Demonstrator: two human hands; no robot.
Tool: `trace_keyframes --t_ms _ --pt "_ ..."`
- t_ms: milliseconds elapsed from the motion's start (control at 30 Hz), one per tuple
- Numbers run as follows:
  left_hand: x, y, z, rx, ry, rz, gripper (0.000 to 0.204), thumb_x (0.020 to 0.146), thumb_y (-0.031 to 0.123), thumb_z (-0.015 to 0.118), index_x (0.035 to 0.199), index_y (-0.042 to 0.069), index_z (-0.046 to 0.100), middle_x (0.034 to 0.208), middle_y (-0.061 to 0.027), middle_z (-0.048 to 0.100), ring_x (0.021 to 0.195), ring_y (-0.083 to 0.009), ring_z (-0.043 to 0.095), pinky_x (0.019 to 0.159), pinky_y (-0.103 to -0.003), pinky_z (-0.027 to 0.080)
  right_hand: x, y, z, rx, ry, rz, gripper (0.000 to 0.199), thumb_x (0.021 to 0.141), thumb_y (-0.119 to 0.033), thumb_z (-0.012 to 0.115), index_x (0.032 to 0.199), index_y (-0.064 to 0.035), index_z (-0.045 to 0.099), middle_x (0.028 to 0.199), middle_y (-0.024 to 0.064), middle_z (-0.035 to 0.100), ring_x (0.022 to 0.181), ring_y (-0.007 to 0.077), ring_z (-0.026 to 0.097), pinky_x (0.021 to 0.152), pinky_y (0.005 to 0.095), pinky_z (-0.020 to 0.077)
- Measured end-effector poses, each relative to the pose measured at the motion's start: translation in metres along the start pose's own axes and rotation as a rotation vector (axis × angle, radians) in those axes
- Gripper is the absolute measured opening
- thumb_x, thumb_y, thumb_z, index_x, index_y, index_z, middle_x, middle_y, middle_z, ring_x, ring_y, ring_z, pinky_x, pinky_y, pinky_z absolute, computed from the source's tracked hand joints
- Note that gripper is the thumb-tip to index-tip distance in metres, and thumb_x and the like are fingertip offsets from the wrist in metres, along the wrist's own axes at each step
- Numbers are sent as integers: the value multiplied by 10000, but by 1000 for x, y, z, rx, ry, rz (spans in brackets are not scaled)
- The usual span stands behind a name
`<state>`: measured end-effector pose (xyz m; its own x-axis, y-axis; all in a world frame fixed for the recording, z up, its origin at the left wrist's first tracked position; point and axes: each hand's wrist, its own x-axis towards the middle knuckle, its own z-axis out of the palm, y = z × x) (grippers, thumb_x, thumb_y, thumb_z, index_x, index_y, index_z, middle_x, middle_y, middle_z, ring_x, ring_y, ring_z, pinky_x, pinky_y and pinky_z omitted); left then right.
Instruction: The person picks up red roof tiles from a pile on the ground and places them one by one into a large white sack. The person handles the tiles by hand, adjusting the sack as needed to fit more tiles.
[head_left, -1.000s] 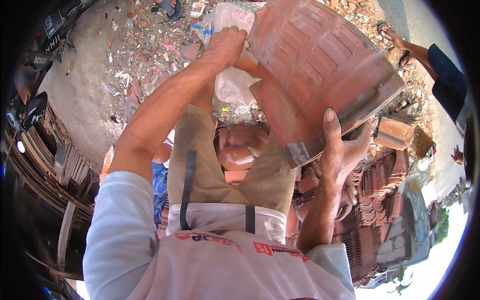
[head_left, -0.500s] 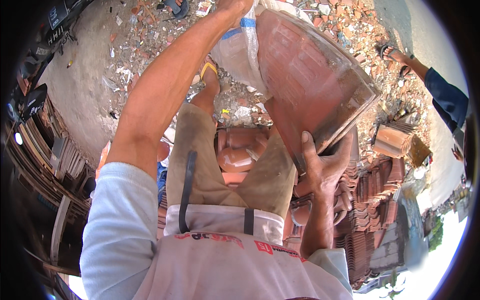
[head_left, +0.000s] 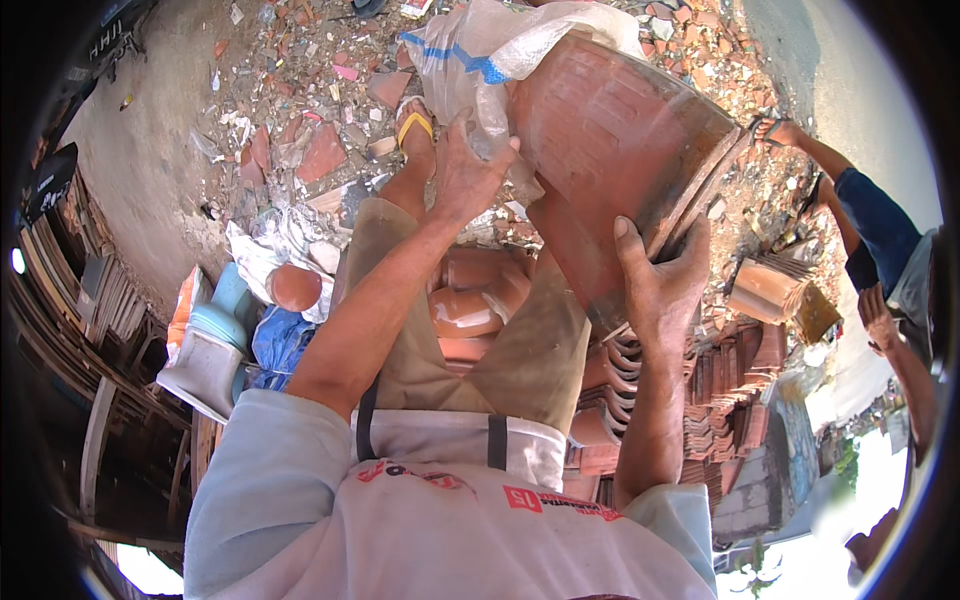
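A stack of reddish-brown roof tiles point(head_left: 610, 150) stands tilted in front of me, its far end inside a white woven sack point(head_left: 540, 40) with a blue stripe. My right hand point(head_left: 665, 275) grips the near right corner of the stack, thumb on the top face and fingers underneath. On the stack's left side, my left hand point(head_left: 470, 175) is closed on a hanging fold of the sack, between thumb and fingers. Below the stack, a lower tile point(head_left: 575, 235) sticks out toward my knee.
Broken tile and rubble point(head_left: 320, 150) cover the ground ahead. Piled roof tiles point(head_left: 735, 385) lie to my right, with a small tile stack point(head_left: 765, 290) beyond. Another person point(head_left: 880, 220) is at the far right. Left are a blue plastic bag point(head_left: 285, 345) and stacked boards point(head_left: 70, 320).
My left hand has come down and nearer from the sack's far end to its near left side. The sack's edge now lies folded over the tiles' far end. My right hand keeps its grip.
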<state>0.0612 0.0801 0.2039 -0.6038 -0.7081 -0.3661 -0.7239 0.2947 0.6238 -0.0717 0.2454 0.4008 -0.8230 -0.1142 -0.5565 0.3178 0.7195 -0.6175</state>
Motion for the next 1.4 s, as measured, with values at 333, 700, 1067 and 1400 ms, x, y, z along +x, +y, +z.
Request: trace_keyframes --t_ms 333,700,1067,1400 --pt "-49 -43 32 -491 -176 -272 344 1025 288 654 1204 -4 617 929 -92 679 804 -170 601 727 -353 511 30 -29 -1 -8 38 -40 427 873 -222 827 1115 46 598 1015 119 681 932 167 619 859 348 518" --pt "-81 11 -13 -476 -186 -284 438 1099 373 539 1349 13 532 972 -125 655 758 -161 632 536 -302 541 49 -8 32 54 169 -73 535 876 -328 825 1176 72 634 1076 129 679 985 198 605 938 348 479" --pt "-104 13 -82 -258 -507 -454 591 1087 519 482 1380 9 533 1072 -193 649 1029 -306 625 982 -447 466 68 50 64 451 -36 104 675 881 -270 817 1355 107 519 1244 179 646 1125 234 603 1014 382 476" --pt "83 98 -75 58 -377 149 366 1021 329 670 1223 24 654 1115 -111 699 1012 -206 671 905 -363 533 49 68 83 499 97 130 727 882 -246 793 1391 128 432 1211 215 645 1109 282 636 988 409 506"
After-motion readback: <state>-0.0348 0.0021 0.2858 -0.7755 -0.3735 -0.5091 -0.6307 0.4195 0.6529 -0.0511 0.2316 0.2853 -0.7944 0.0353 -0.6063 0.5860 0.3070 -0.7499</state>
